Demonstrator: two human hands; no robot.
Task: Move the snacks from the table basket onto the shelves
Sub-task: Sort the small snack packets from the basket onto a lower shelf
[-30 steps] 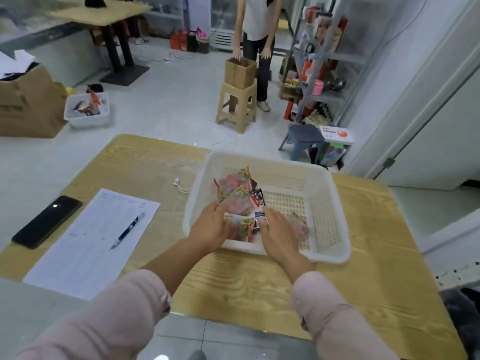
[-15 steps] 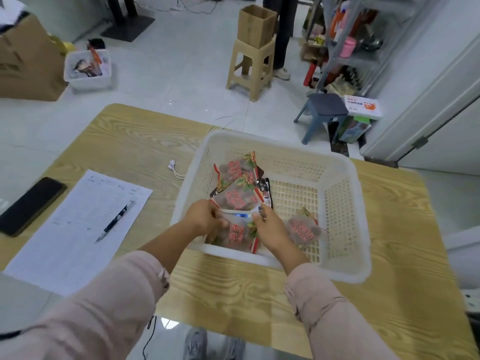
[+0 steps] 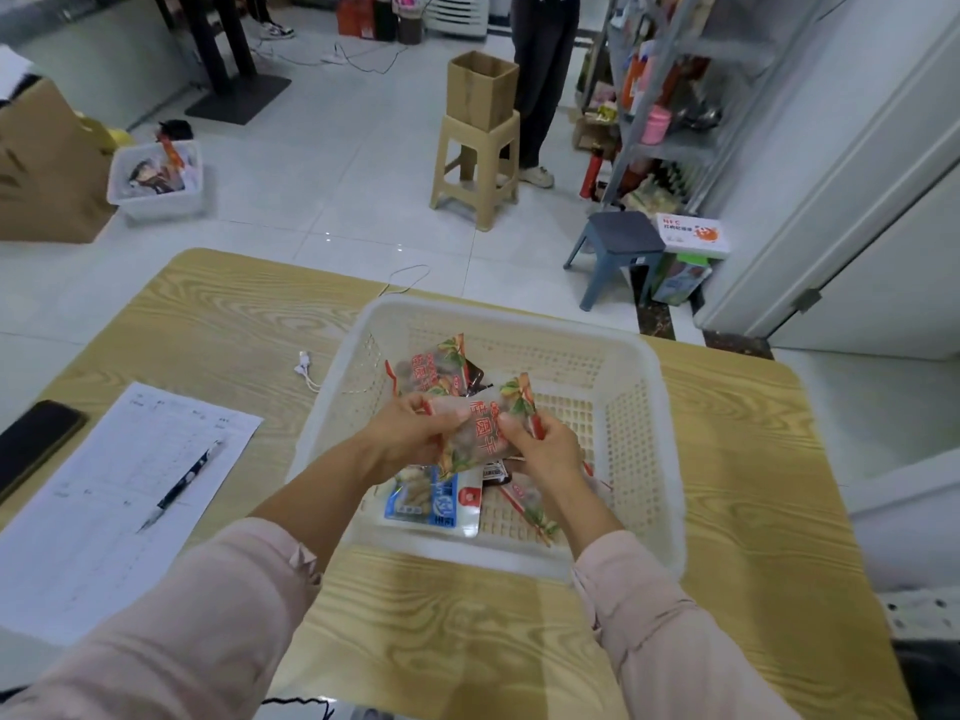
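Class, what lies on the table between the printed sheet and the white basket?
In the head view, a white cable end lies there on bare wood, close to the basket.

You have one white plastic basket [image 3: 636, 449] on one wooden table [image 3: 234, 324]. Count three clear red-print packets [image 3: 483, 433] [image 3: 428, 368] [image 3: 537, 514], one blue-and-white packet [image 3: 431, 498] — and dark packets [image 3: 475, 379] too hidden to number. Beside the basket: one paper sheet [image 3: 119, 491], one pen [image 3: 184, 480], one phone [image 3: 36, 439], one white cable [image 3: 306, 368]. Beyond the table — two stools [image 3: 478, 168] [image 3: 618, 241], two cardboard boxes [image 3: 480, 90] [image 3: 41, 163], one white floor bin [image 3: 156, 179], one metal shelf unit [image 3: 675, 148] and one person [image 3: 545, 70] standing.
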